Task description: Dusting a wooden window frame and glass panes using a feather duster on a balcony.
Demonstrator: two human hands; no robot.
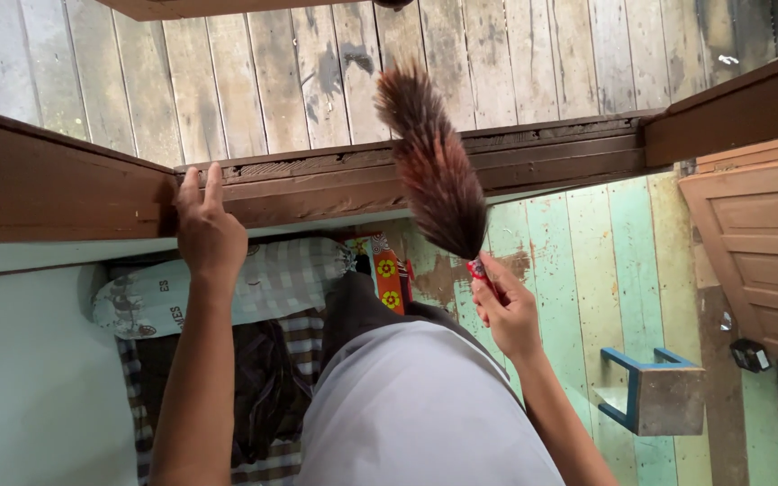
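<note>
Right hand [506,310] closed around red handle of duster [434,166]; feathers point up, tip near upper edge of frame [335,175], lying across its middle part. Left hand [209,229] flat, fingers stretched, pressing on frame near its left corner, holding nothing. Progress, as judgement: dusting in course, duster at middle of frame; right part toward door [758,252] seems not yet reached. No visible dust to compare, so done share cannot tell. Below: blue stool [655,391], checked cloth [281,279].
</note>
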